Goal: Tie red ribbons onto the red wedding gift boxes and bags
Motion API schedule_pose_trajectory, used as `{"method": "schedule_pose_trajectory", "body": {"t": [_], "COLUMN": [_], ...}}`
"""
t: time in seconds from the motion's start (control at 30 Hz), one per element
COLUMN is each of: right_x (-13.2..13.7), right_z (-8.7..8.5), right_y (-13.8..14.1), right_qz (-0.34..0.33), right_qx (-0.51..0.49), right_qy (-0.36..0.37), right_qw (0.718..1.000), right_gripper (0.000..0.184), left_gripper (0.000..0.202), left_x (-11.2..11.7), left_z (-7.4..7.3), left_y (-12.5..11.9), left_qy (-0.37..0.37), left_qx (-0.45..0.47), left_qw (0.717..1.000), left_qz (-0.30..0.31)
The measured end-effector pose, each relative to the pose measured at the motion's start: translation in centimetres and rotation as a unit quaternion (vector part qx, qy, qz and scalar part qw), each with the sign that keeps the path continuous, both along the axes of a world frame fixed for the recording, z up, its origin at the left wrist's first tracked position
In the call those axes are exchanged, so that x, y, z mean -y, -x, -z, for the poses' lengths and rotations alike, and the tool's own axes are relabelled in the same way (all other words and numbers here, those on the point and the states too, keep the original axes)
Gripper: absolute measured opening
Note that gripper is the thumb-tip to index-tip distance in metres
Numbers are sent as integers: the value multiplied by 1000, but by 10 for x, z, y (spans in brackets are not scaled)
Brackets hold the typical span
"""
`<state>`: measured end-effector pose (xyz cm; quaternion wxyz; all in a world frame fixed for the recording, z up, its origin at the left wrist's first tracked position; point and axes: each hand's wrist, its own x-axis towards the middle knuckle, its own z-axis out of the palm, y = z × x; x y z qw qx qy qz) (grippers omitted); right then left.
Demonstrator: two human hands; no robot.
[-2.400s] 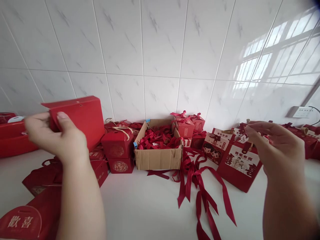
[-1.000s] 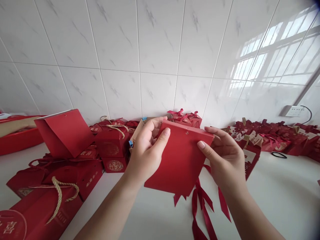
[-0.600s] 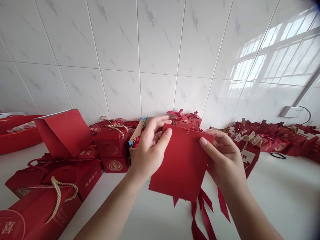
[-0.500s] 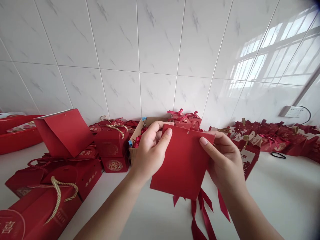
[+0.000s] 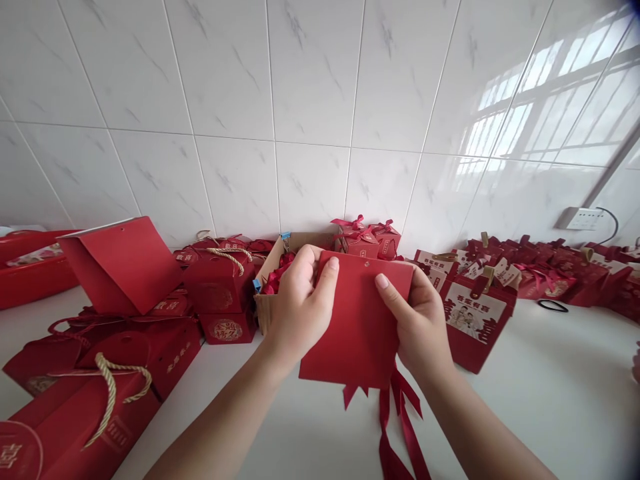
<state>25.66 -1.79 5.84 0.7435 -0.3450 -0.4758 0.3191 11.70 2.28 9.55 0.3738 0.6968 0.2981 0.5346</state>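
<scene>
Between my two hands is a red paper gift box (image 5: 350, 333), its plain front panel facing me and a small hole near its top edge. My left hand (image 5: 305, 307) grips the upper left edge, thumb on the front and fingers behind. My right hand (image 5: 423, 320) pinches the upper right part the same way, with the thumb lying across the panel. What the fingers do behind the panel is hidden. Below the box, dark red ribbons (image 5: 403, 427) with cut ends lie over the white table (image 5: 310, 433).
Red boxes with rope handles (image 5: 125, 400) crowd the left, with a plain red box (image 5: 125, 267) on top. Behind my hands stand an open carton (image 5: 267, 313) and bow-tied boxes (image 5: 367, 240). A printed red box (image 5: 477, 320) and a black loop (image 5: 553, 306) are at right.
My right hand has moved left and inward along the top of the box, uncovering the printed box behind it. The left hand keeps its hold.
</scene>
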Motion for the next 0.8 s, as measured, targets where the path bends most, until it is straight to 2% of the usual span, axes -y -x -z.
{"method": "schedule_pose_trajectory", "body": {"t": [0.13, 0.27, 0.4, 0.53, 0.73, 0.8], "right_x": [-2, 0, 2, 4, 1, 1], "right_z": [1, 0, -1, 0, -1, -4], "right_y": [-1, -1, 0, 1, 1, -6], "right_qz": [-5, -10, -16, -10, -9, 20], "right_qx": [-33, -49, -57, -59, -56, -58], "right_qy": [-6, -19, -20, -17, -19, -20], "right_qw": [999, 999, 998, 998, 998, 998], "right_gripper": [24, 19, 16, 16, 18, 20], "left_gripper": [16, 23, 16, 12, 15, 20], "left_x": [1, 1, 1, 1, 0, -7], "left_z": [1, 1, 2, 4, 5, 1], "left_y": [-3, -2, -2, -4, -4, 0], "left_qy": [-3, 17, 3, -11, 6, 6], "left_qx": [38, 65, 25, 26, 29, 41], "left_qw": [999, 995, 999, 1000, 999, 998], "left_qz": [34, 73, 38, 8, 35, 50]}}
